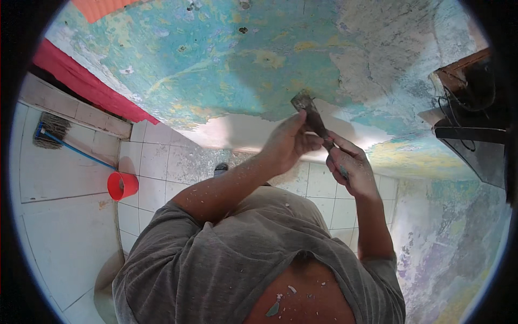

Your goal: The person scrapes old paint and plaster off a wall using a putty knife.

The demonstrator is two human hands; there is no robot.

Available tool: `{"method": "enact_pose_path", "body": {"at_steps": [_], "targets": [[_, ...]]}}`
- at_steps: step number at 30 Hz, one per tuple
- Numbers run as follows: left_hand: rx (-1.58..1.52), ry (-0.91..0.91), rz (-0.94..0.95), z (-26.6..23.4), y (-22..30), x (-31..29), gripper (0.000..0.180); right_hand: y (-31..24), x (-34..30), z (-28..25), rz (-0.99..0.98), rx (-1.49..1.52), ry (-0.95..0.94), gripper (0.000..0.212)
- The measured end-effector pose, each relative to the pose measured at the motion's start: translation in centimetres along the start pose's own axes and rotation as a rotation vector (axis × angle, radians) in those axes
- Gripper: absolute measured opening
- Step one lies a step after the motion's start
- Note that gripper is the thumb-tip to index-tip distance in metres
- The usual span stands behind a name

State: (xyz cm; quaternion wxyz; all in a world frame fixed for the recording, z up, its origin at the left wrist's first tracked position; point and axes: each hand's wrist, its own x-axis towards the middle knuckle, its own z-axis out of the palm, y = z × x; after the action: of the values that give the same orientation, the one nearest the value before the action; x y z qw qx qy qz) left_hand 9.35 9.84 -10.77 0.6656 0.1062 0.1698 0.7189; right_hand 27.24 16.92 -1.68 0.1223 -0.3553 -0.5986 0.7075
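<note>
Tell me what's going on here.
A person holds a scraper by its handle in the right hand. The left hand is up at the blade end; whether it grips is unclear. In front is a wall with patchy turquoise paint and a pale area lower down. Flakes lie on the person's chest. Off to the left are a red bucket and a blue-handled broom.

At the top of the frame we see a rough, matt, flaking wall (232, 70) with a smoother pale patch (245, 129). Near the centre, the scraper's (318, 120) blade looks like dull, grimy metal. At left we have a smooth plastic bucket (129, 183) and red cloth (89, 83); below, a matt cloth shirt (216, 259).
</note>
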Motion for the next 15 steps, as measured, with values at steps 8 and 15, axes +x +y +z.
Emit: {"method": "enact_pose_path", "body": {"at_steps": [8, 15], "targets": [[-0.042, 0.005, -0.057, 1.9, -0.8, -0.1, 0.04, 0.4, -0.8, -2.7, -0.029, -0.028, 0.041, 0.042], [0.064, 0.156, 0.062, 0.1, 1.7, -1.0, 0.046, 0.4, 3.6, 1.2, -0.017, 0.0, -0.044, 0.042]]}}
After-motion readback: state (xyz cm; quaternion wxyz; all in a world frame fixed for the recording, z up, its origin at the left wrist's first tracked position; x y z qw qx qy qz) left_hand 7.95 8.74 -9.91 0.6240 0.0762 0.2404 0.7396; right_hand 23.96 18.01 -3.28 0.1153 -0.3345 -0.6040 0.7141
